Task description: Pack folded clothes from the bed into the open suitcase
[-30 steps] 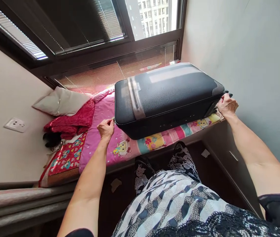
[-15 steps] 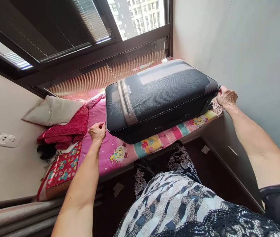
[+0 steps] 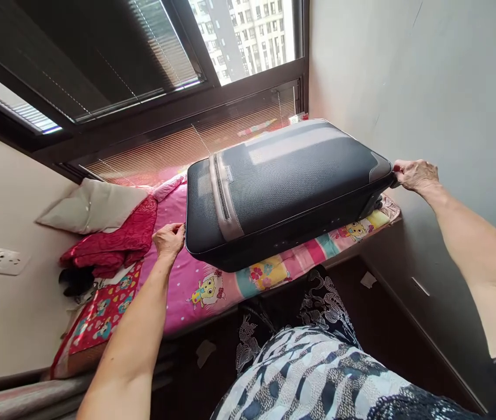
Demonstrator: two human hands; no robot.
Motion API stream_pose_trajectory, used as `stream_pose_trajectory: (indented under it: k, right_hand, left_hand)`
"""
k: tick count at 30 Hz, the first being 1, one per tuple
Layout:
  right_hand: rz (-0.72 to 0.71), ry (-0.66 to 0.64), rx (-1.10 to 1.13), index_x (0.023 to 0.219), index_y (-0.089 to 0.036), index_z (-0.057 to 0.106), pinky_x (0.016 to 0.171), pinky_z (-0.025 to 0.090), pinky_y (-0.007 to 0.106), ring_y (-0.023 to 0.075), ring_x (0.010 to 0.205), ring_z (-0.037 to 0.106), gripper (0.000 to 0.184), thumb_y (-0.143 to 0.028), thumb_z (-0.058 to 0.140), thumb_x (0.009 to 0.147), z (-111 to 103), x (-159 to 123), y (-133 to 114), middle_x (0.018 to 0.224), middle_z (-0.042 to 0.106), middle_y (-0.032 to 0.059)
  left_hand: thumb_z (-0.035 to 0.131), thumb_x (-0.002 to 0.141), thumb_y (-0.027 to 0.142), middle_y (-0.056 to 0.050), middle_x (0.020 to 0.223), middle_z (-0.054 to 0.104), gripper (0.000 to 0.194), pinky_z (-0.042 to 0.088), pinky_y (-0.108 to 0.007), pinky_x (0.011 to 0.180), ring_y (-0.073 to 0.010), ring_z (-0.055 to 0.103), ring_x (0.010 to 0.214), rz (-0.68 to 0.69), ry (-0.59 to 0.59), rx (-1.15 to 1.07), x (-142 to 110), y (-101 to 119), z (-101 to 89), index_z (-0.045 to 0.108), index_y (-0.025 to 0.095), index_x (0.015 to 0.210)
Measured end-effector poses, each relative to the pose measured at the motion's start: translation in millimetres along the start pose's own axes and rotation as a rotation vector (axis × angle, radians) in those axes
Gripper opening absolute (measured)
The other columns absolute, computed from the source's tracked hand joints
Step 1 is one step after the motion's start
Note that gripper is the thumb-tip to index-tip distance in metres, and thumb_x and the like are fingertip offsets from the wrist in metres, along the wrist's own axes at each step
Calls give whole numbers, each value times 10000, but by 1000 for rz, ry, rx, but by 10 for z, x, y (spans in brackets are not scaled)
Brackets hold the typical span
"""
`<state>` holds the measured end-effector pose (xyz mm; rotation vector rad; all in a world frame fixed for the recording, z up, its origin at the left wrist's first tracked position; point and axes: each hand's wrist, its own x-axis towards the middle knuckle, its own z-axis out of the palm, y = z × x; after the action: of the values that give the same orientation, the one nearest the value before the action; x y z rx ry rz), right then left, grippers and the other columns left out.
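1. The large black textured suitcase with grey-brown trim (image 3: 292,181) lay flat, its zipped strip towards the left end, on the pink patterned bedding (image 3: 178,280) along the window.
2. The left hand (image 3: 168,240) was at the suitcase's left end, near the front corner, its grip closed in a pinch on the edge; whether it held a zip pull was too small to tell.
3. The right hand (image 3: 418,175) was at the opposite end, its grip closed around the right front corner; the exact part held was hidden by the fingers.
4. Left of the suitcase, a crumpled crimson cloth (image 3: 116,245) lay against a pale grey-beige cushion (image 3: 94,207), with a red cartoon-print cloth (image 3: 103,312) in front.
5. Behind stood the dark-framed window (image 3: 178,119) with slatted blinds; a white wall socket (image 3: 3,261) was at far left.
6. Pale scraps (image 3: 205,353) lay on the dark floor (image 3: 388,326).
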<state>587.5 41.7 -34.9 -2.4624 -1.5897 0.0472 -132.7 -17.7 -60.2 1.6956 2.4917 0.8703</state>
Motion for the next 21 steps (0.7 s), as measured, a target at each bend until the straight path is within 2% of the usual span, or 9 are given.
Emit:
stream_pose_trajectory:
  k: [3, 6, 8, 11, 14, 17, 19, 21]
  right_hand:
    - [-25, -55, -123, 1216, -177, 828, 776, 240, 412, 97, 668, 330, 242, -163, 691, 1017, -28, 218, 8, 1099, 751, 169]
    - [-131, -110, -259, 1183, -237, 788, 770, 285, 350, 145, 734, 517, 221, -221, 628, 1031, -29, 450, 60, 1111, 763, 132]
    - [-203, -137, -314, 1114, -269, 748, 754, 318, 322, 174, 760, 581, 170, -280, 607, 1020, -11, 588, 106, 1086, 766, 102]
    - [-240, -191, -357, 1013, -290, 676, 720, 343, 314, 196, 738, 599, 71, -288, 631, 959, 38, 736, 168, 1010, 758, 72]
    - [-235, -251, -329, 993, -308, 642, 694, 339, 313, 206, 726, 598, 92, -286, 675, 910, 85, 819, 204, 1003, 757, 61]
    - [-201, -291, -269, 943, -309, 625, 683, 322, 319, 211, 711, 587, 84, -298, 694, 895, 103, 887, 170, 1006, 759, 54]
    - [-178, -312, -218, 887, -296, 609, 678, 307, 323, 209, 696, 565, 75, -315, 671, 924, 96, 938, 82, 1003, 758, 51]
    - [-168, -335, -138, 825, -276, 589, 675, 293, 323, 205, 680, 533, 144, -322, 654, 945, 73, 998, -54, 966, 747, 48]
  left_hand:
    - [628, 832, 353, -93, 853, 810, 183, 556, -356, 879, -315, 771, 961, 19, 4, -3, 167, -25, 42, 695, 229, 716]
    - [644, 855, 363, -107, 892, 823, 212, 552, -321, 841, -281, 773, 917, 64, -36, -17, 389, -95, 94, 716, 210, 726]
    - [657, 856, 356, -110, 917, 829, 199, 547, -299, 827, -255, 768, 904, 126, -57, -34, 541, -192, 136, 748, 196, 779]
    - [655, 869, 372, -87, 914, 827, 213, 538, -287, 819, -231, 759, 886, 223, -74, -42, 720, -379, 204, 781, 200, 865]
    - [635, 895, 407, -73, 879, 806, 255, 534, -293, 797, -227, 749, 830, 272, -114, -37, 832, -500, 249, 797, 210, 910]
    - [622, 905, 398, -90, 892, 795, 263, 535, -301, 801, -238, 744, 836, 264, -183, -15, 943, -480, 261, 803, 208, 903]
    - [621, 900, 362, -99, 892, 782, 239, 536, -304, 810, -248, 735, 854, 247, -240, 10, 1042, -417, 260, 802, 208, 877]
    - [627, 892, 324, -102, 868, 757, 219, 534, -305, 804, -255, 721, 847, 234, -295, 29, 1151, -349, 256, 807, 205, 856]
